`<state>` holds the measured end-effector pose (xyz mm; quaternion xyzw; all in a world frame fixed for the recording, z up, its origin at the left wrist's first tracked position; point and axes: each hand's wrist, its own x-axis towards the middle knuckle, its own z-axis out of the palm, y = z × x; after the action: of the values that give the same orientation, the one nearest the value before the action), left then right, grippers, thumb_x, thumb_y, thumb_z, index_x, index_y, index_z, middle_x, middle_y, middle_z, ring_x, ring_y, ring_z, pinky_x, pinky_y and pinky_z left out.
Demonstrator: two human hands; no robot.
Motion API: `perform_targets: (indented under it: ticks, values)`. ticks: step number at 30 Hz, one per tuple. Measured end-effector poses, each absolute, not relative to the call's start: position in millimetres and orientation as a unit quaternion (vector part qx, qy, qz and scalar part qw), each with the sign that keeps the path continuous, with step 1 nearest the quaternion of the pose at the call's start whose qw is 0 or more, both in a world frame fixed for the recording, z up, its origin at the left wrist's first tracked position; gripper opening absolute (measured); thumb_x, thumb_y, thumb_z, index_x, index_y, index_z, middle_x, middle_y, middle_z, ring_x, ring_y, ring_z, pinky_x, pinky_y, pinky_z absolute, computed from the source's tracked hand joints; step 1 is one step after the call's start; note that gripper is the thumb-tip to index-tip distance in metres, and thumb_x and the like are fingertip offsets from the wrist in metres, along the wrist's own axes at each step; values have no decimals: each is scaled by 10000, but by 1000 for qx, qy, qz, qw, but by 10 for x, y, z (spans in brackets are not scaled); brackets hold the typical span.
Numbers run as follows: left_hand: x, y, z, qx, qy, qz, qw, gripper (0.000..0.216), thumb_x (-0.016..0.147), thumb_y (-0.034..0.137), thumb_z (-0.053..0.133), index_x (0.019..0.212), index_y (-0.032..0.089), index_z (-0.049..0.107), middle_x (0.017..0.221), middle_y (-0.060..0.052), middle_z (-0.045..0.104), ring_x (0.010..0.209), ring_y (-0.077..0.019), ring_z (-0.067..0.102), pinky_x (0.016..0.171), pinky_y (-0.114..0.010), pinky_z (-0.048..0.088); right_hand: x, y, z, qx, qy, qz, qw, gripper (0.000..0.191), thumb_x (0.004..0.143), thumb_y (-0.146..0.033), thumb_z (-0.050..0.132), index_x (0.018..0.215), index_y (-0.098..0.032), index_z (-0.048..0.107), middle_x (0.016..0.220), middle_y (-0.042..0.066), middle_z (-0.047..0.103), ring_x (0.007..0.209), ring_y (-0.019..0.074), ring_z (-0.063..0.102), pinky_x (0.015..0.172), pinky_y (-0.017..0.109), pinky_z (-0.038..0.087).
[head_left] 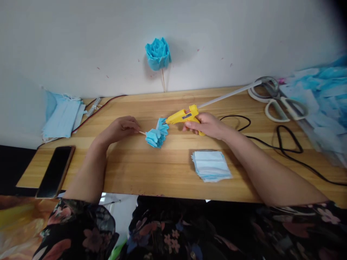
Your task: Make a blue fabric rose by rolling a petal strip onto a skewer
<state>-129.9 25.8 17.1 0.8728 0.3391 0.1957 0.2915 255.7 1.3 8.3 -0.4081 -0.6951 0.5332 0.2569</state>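
Between the thumb and fingers of my left hand is a thin wooden stick. At the stick's far end sits a blue fabric flower, with one pleated petal standing out from its upper side. My right hand is wrapped round a yellow glue gun, a long clear glue stick jutting from its back. The gun's nozzle is at the loose petal; whether it touches is too small to tell. Below my right hand lies a stack of cut pale-blue mask pieces.
A finished-looking blue flower on a stick leans against the wall. Face masks and a phone lie at the left. On the right are scissors, a black cable and a clear bag of blue scraps.
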Motion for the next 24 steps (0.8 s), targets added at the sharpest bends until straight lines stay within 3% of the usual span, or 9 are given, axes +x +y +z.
perform_targets:
  ticks: [11,24]
  values:
    - [-1291,251,178,869,346,195,295,272,969,432,691,867,212,815,845,-61,733,763,-164,668,681,-261,504,2495,-12,127,-417,-768,434,221,496,937,-639,586,817,-184,744,660,-11,545,604,129,462,608,295,342]
    - [-1306,258,177,879,336,180,288,219,974,371,691,899,211,821,875,-62,742,796,-165,666,721,-263,498,2459,-33,156,-429,-773,411,224,457,944,-605,573,794,-196,712,687,8,572,697,171,541,697,317,385]
